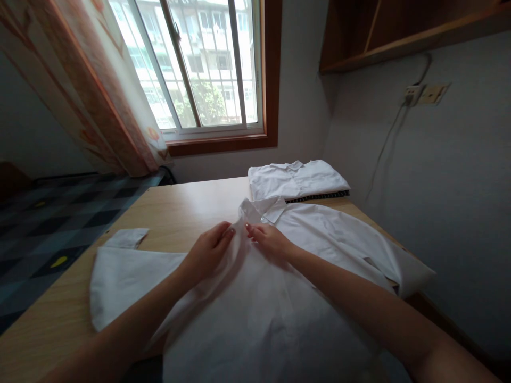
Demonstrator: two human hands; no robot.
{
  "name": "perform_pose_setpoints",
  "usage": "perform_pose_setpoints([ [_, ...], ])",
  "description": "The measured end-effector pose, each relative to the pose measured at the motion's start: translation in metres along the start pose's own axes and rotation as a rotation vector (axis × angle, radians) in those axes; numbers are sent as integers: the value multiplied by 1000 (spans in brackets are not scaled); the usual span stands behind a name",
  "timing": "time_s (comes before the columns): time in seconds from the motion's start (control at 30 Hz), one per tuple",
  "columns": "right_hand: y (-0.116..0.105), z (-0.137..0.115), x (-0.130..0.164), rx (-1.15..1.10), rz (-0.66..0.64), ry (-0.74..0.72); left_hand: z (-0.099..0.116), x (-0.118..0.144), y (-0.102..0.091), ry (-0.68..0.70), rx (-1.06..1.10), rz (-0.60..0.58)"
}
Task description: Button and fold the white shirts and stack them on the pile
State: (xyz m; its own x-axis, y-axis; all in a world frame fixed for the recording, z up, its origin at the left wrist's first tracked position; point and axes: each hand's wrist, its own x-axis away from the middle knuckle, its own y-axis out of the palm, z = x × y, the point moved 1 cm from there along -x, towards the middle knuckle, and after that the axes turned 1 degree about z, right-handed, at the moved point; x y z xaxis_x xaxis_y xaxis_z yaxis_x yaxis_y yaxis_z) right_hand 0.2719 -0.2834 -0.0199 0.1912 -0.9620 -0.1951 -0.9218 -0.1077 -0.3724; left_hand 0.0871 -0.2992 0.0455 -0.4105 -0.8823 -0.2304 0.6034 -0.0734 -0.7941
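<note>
Light wooden table [179, 213] carries a spread white shirt [311, 239] at centre, its sleeve [120, 276] toward nine o'clock, folded white shirts [295, 180] at twelve.

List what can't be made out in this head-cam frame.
Head view only:
- Placket of the white shirt: covered by the left hand and right hand, so a pinch can't be confirmed.
- Shirt hem: cut off by the bottom edge.
- Dark item under the folded shirt: only its edge shows.
- Wall socket: too small for detail.
</note>
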Motion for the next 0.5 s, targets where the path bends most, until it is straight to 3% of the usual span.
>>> perform_pose_setpoints([
  [0.17,-5,-21,10,-177,-34,83,35,30,29,133,76,-235],
  [0.23,-9,-22,16,-233,-70,97,46,40,30,195,78,-353],
  [0.33,-13,-19,29,-178,-47,92,52,37,15,281,90,-502],
  [0.4,-14,-17,36,-121,-46,85,43,20,1,264,110,-506],
  [0.5,-13,-20,45,-49,-75,58,17,-26,-12,170,175,-282],
])
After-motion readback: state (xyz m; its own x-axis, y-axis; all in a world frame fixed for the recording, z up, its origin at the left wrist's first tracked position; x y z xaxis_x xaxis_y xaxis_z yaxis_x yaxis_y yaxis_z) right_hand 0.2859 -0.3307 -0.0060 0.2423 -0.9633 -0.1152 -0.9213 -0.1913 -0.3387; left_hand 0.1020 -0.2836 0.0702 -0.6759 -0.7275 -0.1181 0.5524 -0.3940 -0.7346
